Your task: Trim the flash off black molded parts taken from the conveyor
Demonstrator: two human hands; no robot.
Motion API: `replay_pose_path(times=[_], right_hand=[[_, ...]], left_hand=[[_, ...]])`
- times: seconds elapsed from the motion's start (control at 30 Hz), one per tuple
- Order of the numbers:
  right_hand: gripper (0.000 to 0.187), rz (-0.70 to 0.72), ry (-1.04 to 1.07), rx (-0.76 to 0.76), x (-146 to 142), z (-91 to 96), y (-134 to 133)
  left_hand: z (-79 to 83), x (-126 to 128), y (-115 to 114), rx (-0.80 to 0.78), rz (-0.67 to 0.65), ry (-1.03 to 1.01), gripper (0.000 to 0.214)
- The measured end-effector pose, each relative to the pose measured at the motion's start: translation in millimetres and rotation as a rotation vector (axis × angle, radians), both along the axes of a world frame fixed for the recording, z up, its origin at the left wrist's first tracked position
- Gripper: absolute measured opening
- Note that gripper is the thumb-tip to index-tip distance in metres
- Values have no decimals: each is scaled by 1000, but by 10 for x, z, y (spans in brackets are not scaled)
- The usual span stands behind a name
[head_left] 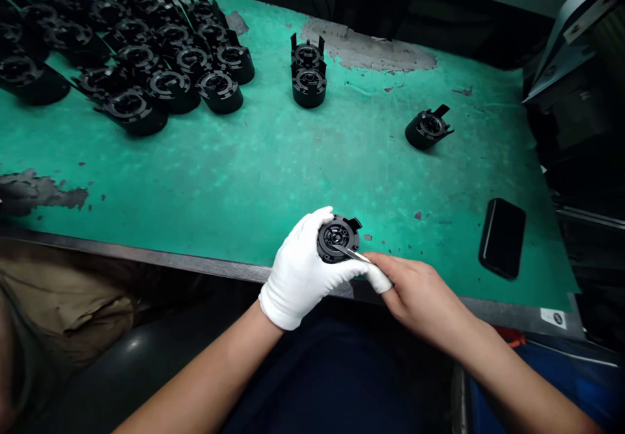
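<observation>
In a white glove, my left hand point(303, 268) is closed around a round black plastic part point(338, 239) at the table's front edge. The part's ringed face is turned up toward me, with a short tab sticking out at its upper right. My right hand point(415, 284), mostly bare with a white cover on one digit, grips a slim pointed metal tool point(352, 254) that looks like a narrow knife blade. The tool's tip rests at or just over the middle of that face; exact contact is too small to make out. Its handle is hidden by my fingers.
Several similar black parts point(219, 92) crowd the left of the green tabletop point(234, 187). Two more black parts point(309, 89) stand at the back middle, and a single black part point(426, 130) sits to the right. A phone point(504, 237) lies near the right edge.
</observation>
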State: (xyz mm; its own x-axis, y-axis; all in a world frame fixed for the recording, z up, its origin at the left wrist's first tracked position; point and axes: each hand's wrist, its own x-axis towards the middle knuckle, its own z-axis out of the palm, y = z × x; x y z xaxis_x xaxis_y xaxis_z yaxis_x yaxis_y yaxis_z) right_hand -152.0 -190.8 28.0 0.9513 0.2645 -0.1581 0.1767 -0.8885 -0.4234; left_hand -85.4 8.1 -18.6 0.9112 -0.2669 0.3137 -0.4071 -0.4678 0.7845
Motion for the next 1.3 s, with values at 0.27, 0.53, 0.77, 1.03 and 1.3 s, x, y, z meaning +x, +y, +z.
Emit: replay_pose_path(times=[0.27,0.53,0.77,1.03,1.3], right_hand=[[45,100,84,-45,66,51,-3],[35,193,119,15,167,211,-108],[34,-82,-28,155,33,193,-516],[34,29,-81,25,378,146,-426],[37,183,-22,-162,481,152,-465]], left_hand=[[-31,8,18,0,-15,-11,91],[163,185,171,134,-257,96,94],[101,367,467,20,49,-134,69],[120,224,60,46,-137,-23,77],[94,211,48,81,-189,41,79]])
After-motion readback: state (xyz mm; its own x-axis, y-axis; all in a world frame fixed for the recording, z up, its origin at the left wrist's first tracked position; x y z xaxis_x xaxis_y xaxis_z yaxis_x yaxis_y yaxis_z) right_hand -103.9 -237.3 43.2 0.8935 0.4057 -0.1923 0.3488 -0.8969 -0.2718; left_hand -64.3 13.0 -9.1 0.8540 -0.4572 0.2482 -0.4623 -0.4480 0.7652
